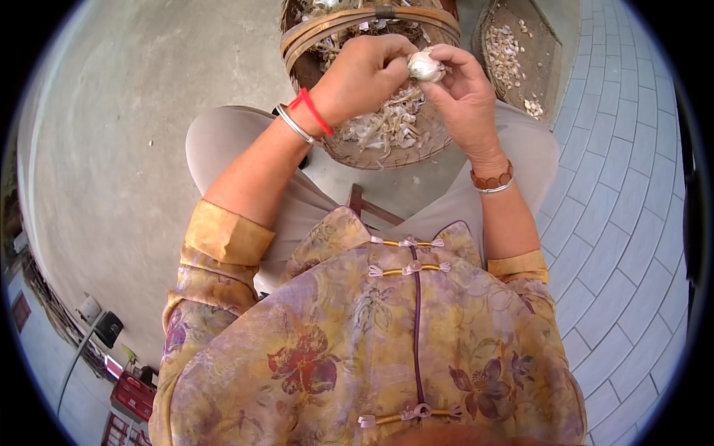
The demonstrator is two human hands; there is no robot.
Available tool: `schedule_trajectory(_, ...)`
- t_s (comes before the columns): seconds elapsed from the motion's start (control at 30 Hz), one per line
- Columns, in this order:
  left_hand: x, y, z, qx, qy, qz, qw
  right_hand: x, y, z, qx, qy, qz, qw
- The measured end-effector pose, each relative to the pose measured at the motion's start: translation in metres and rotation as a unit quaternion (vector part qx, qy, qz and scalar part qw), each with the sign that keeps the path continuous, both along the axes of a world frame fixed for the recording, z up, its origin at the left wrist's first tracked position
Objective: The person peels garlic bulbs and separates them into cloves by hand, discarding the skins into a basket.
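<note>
One garlic bulb (427, 68): whitish, rounded, papery-skinned, perhaps faintly streaked.

A plain grey concrete floor (141, 111) is spread from 9 to 12 o'clock. From 2 to 4 o'clock, the ground is paved with pale blue-grey tiles (621, 223), laid in staggered rows with thin joints. Toward 8 o'clock, a thin pole (74, 366), a black box (109, 329) and a red box (134, 395) are seen. The whole place is lit softly and evenly.
</note>
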State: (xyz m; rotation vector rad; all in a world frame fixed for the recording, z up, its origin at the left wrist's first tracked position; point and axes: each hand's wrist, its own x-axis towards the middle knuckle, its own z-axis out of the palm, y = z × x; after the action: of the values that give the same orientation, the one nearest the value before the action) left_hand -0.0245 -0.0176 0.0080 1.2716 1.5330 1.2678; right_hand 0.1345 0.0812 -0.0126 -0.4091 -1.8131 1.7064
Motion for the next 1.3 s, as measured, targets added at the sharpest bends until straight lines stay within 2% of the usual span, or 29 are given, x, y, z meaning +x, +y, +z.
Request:
schedule_trajectory(0.03,0.0,0.0,0.003,0.0,0.0,-0.001,1.0,0.0,0.001,-0.001,0.011,0.001,-0.003,1.0)
schedule_trajectory(0.07,-0.001,0.0,0.005,-0.026,-0.07,-0.005,0.997,0.001,0.002,0.0,0.012,0.002,-0.004,1.0)
schedule_trajectory(0.1,-0.002,0.0,0.007,-0.053,-0.139,-0.01,0.989,0.002,0.005,0.001,0.061,-0.029,-0.008,0.998)
schedule_trajectory(0.13,-0.002,0.001,0.007,-0.052,-0.138,-0.012,0.989,0.003,0.006,0.003,0.111,-0.06,-0.012,0.992)
schedule_trajectory(0.17,-0.002,0.001,0.005,-0.046,-0.109,-0.019,0.993,0.003,0.006,0.002,0.112,-0.06,-0.013,0.992)
schedule_trajectory(0.23,-0.001,0.003,0.005,-0.038,-0.079,-0.028,0.996,0.0,0.004,0.002,0.035,-0.032,-0.011,0.999)
schedule_trajectory(0.27,0.0,0.003,0.006,-0.038,-0.094,-0.014,0.995,-0.001,0.002,0.003,0.037,-0.031,-0.012,0.999)
schedule_trajectory(0.33,0.003,0.005,0.007,-0.036,-0.109,-0.003,0.993,-0.004,-0.006,0.012,-0.084,0.014,-0.06,0.995)
schedule_trajectory(0.37,0.006,0.004,0.007,-0.031,-0.094,0.004,0.995,-0.002,-0.005,0.013,-0.083,0.014,-0.061,0.995)
schedule_trajectory(0.43,0.008,0.005,0.007,-0.025,-0.078,0.01,0.997,0.001,-0.003,0.014,-0.194,-0.022,-0.036,0.98)
schedule_trajectory(0.53,0.01,0.004,0.007,-0.023,-0.101,0.005,0.995,0.005,0.001,0.016,-0.181,-0.008,-0.004,0.983)
schedule_trajectory(0.7,0.006,0.003,0.011,-0.02,-0.007,0.015,1.0,0.005,0.001,0.016,-0.133,-0.042,-0.008,0.99)
schedule_trajectory(0.83,0.008,0.003,0.013,-0.019,-0.008,0.002,1.0,0.006,0.002,0.016,-0.073,-0.058,0.007,0.996)
schedule_trajectory(0.9,0.009,0.003,0.016,-0.028,-0.171,-0.018,0.985,0.007,0.003,0.015,-0.118,-0.045,0.016,0.992)
schedule_trajectory(0.97,0.008,0.004,0.012,-0.02,-0.172,-0.029,0.984,0.007,0.003,0.014,-0.162,-0.032,0.025,0.986)
schedule_trajectory(1.13,0.011,0.004,0.012,-0.013,-0.124,-0.032,0.992,-0.006,-0.013,0.019,-0.09,-0.001,-0.088,0.992)
schedule_trajectory(1.2,0.007,0.003,0.017,-0.045,-0.117,-0.02,0.992,0.0,-0.006,0.017,-0.109,-0.014,-0.059,0.992)
schedule_trajectory(1.3,0.005,0.005,0.012,-0.024,-0.087,-0.003,0.996,0.005,0.002,0.016,-0.143,-0.023,-0.017,0.989)
